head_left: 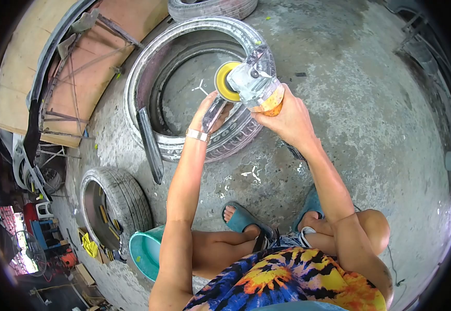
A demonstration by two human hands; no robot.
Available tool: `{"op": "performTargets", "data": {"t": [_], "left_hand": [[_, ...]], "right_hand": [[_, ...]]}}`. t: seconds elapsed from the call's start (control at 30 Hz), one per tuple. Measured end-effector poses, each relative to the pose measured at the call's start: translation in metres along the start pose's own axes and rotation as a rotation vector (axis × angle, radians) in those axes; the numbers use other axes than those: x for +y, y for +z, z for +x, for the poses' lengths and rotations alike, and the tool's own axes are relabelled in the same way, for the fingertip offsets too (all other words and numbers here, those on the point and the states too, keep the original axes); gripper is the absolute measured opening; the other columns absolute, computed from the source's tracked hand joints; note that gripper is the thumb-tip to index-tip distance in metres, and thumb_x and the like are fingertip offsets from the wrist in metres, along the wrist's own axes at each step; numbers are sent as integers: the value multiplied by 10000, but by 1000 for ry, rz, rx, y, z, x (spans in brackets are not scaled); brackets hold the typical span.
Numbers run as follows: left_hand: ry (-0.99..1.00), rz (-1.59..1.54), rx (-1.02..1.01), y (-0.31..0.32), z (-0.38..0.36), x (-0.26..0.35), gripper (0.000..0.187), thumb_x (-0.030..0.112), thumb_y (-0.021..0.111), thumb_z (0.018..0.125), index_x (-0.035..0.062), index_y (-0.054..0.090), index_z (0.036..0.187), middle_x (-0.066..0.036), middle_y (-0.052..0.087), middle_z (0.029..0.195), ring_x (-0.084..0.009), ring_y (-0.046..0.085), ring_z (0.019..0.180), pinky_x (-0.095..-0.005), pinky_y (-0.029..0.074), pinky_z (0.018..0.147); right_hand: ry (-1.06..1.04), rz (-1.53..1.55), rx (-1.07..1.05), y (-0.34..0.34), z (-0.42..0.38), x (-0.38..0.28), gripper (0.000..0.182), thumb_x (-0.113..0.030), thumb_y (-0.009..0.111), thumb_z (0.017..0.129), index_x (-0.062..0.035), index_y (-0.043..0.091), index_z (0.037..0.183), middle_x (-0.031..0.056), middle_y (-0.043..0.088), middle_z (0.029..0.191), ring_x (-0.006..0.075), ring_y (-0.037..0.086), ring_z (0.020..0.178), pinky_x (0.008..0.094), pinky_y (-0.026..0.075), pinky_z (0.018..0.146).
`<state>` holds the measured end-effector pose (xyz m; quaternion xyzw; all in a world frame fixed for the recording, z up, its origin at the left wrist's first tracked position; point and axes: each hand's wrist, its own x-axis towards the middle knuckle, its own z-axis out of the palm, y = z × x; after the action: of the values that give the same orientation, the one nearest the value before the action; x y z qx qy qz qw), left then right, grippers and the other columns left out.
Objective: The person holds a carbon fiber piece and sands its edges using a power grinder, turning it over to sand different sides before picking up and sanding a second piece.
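My right hand (289,118) is wrapped round the orange and grey body of an angle grinder (254,85). Its round yellow-rimmed disc (221,83) faces left, toward my other hand. My left hand (200,113), with a watch (198,135) at the wrist, grips a short dark strip (214,113) close below the disc. Both hands are over the near side of a large dusty tire (173,141) lying flat on the floor. A longer black strip (149,145) leans across the tire's left rim.
A smaller tire (129,199) stands at left beside a teal bucket (145,254). Another tire (212,9) lies at the back. Wooden panels with a metal frame (88,67) rise at upper left. My sandaled feet (243,217) rest on the stained concrete floor (350,103).
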<state>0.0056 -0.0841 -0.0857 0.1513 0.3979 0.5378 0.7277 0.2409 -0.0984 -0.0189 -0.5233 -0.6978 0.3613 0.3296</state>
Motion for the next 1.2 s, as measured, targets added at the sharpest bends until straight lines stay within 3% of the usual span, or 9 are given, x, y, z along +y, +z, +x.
{"op": "performTargets", "data": {"t": [0.13,0.47,0.53,0.63,0.73,0.87,1.03,1.2], "left_hand": [[-3,34,65,4,-1,1,101,98,531,969,54,589,1038,-44,556,832,-84,458,595,-193,311,432],[5,51,145,12,-3,1,108,127,526,979,67,586,1044,-22,540,807,-75,448,580,-188,335,414],[-8,86,41,7,-1,2,118,143,525,982,71,588,1051,-26,560,818,-74,468,580,-188,353,414],[-19,40,120,6,-1,0,132,162,520,989,72,589,1057,-38,580,833,-76,489,588,-189,347,411],[10,48,32,1,1,-1,144,185,515,996,73,589,1048,-44,590,831,-89,513,584,-200,379,413],[17,99,72,4,2,-2,171,217,524,998,72,597,1052,-50,619,843,-110,568,607,-204,421,421],[40,161,101,5,1,-5,226,272,532,1002,75,612,1079,-62,675,889,-133,659,704,-194,459,442],[10,108,116,11,0,-7,221,260,549,993,65,606,1082,-59,656,887,-100,598,646,-181,415,445]], "right_hand": [[-11,20,-14,0,0,-4,615,-396,798,700,4,554,1098,211,706,968,392,672,948,442,516,821],[-7,19,-20,2,1,-6,605,-403,797,697,-1,556,1079,204,707,960,392,675,934,444,515,816],[-5,12,-6,2,0,-4,605,-403,796,697,-1,557,1079,203,707,958,391,675,934,443,515,816],[0,4,-3,2,0,-4,604,-402,794,697,0,559,1082,203,708,957,388,675,937,442,516,818],[2,9,-9,2,1,-4,603,-398,792,697,-1,560,1086,206,707,960,386,675,944,441,515,821],[16,21,-14,1,2,-2,603,-391,793,694,0,561,1090,211,706,972,386,674,952,441,515,828],[-8,31,-3,2,2,0,611,-383,796,689,5,560,1098,212,706,974,388,673,956,442,516,831],[-19,34,-6,0,3,3,619,-379,798,689,8,558,1107,213,704,976,390,671,961,442,516,833]]}}
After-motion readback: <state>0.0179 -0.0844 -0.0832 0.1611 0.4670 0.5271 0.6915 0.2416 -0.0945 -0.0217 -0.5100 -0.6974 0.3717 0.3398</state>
